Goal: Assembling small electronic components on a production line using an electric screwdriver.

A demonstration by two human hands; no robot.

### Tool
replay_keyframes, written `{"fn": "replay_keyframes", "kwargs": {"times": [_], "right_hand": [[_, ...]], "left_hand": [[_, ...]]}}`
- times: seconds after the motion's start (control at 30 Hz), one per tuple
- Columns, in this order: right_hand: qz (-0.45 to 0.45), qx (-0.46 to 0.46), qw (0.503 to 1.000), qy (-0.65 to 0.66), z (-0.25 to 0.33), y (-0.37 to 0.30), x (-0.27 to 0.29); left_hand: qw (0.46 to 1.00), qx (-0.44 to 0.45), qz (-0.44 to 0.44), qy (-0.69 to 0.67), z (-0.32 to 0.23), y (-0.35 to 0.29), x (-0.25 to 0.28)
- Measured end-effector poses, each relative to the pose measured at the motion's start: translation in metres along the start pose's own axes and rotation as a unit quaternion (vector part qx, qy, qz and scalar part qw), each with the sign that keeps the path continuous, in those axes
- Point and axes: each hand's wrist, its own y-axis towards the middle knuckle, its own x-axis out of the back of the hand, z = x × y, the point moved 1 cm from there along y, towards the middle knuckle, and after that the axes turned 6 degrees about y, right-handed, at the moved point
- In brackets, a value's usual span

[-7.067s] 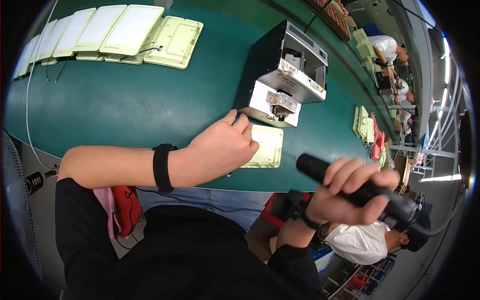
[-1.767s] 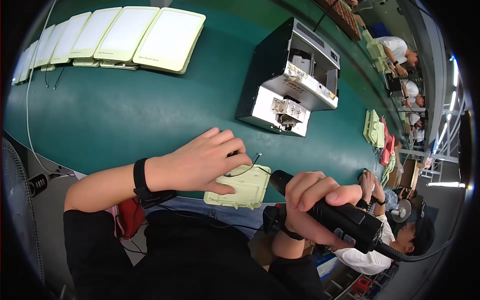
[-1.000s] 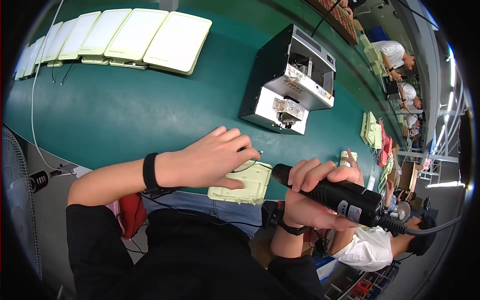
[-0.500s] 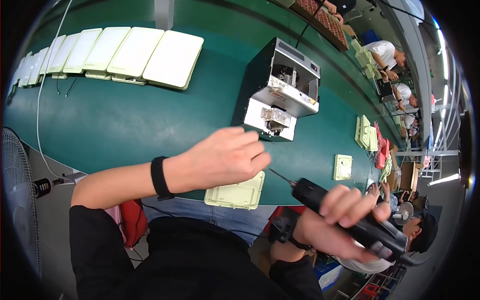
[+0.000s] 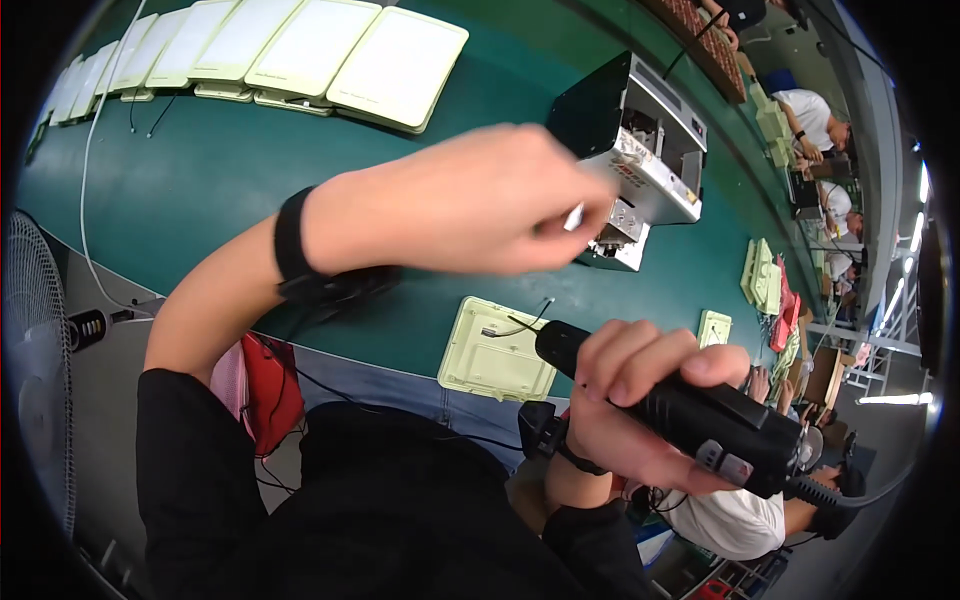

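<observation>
My right hand is wrapped round a black corded electric screwdriver. Its thin bit points left, over or beside the right rim of a pale green plastic housing at the table's near edge. A short dark cable with a small metal end lies across that housing. Raised over the table, my left hand has its fingers curled together and is slightly blurred. A small white patch shows between finger and thumb; what it is cannot be made out. The left hand partly hides the front of a black and silver screw feeder.
A row of pale green, white-faced panels overlaps along the far left. More green housings and a red bag are at the right. A fan stands at the left edge. Co-workers sit beyond and at right.
My left hand has risen and moved right, now covering part of the feeder's front. The screwdriver has shifted slightly left and its bit is nearer the housing. The whole view has shifted.
</observation>
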Motion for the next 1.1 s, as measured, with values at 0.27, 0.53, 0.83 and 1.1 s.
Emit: {"fn": "replay_keyframes", "kwargs": {"times": [0.27, 0.53, 0.83, 1.1], "right_hand": [[-0.013, -0.042, 0.999, -0.024, -0.013, -0.006, 0.008], [-0.016, -0.047, 0.999, -0.014, -0.018, -0.006, 0.008], [-0.014, -0.011, 0.997, -0.068, -0.027, -0.006, -0.009], [-0.017, 0.004, 0.998, -0.054, -0.027, -0.003, -0.008]], "left_hand": [[0.991, -0.090, 0.103, 0.004, 0.049, -0.034, -0.061], [0.990, -0.094, 0.104, 0.002, 0.053, -0.038, -0.063], [0.991, -0.091, 0.100, 0.007, 0.053, -0.037, -0.064], [0.991, -0.104, 0.085, 0.014, 0.051, -0.041, -0.065]]}}
